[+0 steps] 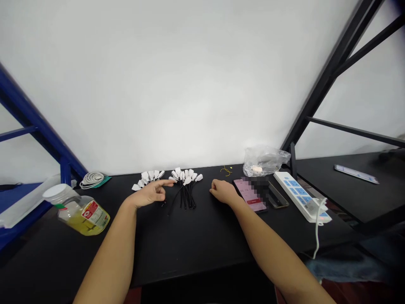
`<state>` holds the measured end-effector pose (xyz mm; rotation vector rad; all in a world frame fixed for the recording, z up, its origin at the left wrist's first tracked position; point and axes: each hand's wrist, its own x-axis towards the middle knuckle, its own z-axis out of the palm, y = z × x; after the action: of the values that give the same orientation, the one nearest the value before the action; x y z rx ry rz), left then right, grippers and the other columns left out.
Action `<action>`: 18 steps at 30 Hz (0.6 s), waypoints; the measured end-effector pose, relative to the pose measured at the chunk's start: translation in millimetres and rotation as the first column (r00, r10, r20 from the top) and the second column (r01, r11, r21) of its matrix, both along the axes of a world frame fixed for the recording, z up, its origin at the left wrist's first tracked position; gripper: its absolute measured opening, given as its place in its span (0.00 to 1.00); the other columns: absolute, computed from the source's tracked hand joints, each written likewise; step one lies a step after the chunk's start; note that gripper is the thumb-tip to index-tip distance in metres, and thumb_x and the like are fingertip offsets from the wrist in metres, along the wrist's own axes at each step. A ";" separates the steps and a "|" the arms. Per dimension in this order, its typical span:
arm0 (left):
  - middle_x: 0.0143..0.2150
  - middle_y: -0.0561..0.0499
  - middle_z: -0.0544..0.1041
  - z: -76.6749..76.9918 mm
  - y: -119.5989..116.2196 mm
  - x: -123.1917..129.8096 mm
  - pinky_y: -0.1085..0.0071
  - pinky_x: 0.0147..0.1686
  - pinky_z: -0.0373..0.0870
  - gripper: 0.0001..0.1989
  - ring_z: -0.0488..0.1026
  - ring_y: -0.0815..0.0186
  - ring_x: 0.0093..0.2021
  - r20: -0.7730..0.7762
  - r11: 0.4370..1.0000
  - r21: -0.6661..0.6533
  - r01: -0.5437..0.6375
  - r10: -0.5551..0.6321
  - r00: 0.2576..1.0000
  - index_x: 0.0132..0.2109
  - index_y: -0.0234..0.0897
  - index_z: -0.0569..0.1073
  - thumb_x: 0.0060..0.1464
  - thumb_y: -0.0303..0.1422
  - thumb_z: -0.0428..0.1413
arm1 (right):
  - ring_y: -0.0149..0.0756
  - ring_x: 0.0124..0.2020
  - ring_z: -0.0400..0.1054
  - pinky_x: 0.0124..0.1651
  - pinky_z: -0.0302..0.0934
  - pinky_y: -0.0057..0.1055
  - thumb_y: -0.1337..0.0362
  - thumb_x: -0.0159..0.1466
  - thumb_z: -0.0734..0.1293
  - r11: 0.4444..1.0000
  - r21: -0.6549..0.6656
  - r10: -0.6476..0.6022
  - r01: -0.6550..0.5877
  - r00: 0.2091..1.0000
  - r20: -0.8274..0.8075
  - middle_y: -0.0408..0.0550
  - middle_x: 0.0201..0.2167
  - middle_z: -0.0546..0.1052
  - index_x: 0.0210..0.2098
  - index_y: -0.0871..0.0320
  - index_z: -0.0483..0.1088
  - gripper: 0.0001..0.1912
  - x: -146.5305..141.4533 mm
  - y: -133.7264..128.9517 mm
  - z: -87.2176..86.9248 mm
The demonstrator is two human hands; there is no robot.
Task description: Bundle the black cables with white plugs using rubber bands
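Two bunches of white-ended cables (187, 181), left fingers (165, 183) apart, right fingers (215, 188) curled together

On the smooth counter (190, 240) are dull white tags (187, 181), a shiny see-through jar (82, 225) and a crinkly plastic bag (267, 159).

white-capped jar (85, 216); coiled white cable (92, 180) behind it; clear bag (267, 157) near power strip (297, 192)
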<state>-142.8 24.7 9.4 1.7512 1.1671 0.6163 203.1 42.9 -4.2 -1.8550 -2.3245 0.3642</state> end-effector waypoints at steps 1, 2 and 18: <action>0.53 0.43 0.75 -2.2 3.0 -8.9 0.68 0.38 0.68 0.41 0.72 0.64 0.38 -0.060 0.991 0.042 -0.124 0.126 0.990 0.63 0.38 0.69 0.47 0.56 0.61 | 0.37 0.36 0.71 0.33 0.49 0.28 0.59 0.65 0.66 1.000 -0.003 0.001 -0.001 1.000 -0.004 0.45 0.36 0.79 0.35 0.54 0.70 0.05 0.2 0.3 -0.1; 0.50 0.44 0.77 -4.9 5.7 -16.0 0.68 0.38 0.68 0.37 0.73 0.62 0.39 -0.155 0.961 0.096 -0.258 0.270 0.950 0.59 0.38 0.72 0.49 0.57 0.58 | 0.37 0.36 0.71 0.32 0.48 0.28 0.58 0.64 0.67 1.000 -0.006 -0.002 0.002 1.000 -0.011 0.45 0.35 0.79 0.35 0.54 0.70 0.06 0.3 0.6 0.1; 0.46 0.40 0.79 -17.0 14.0 -3.6 0.58 0.43 0.72 0.23 0.78 0.47 0.46 -0.599 0.765 0.248 -0.594 0.603 0.527 0.49 0.40 0.67 0.47 0.44 0.59 | 0.31 0.29 0.67 0.31 0.46 0.27 0.56 0.65 0.69 0.988 0.114 0.131 -0.103 0.951 -0.281 0.41 0.28 0.76 0.34 0.55 0.71 0.09 -19.2 -13.9 5.4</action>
<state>-146.4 38.7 -7.6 1.5784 2.3423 0.3829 183.9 29.0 1.2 -1.5097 -2.2146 0.4891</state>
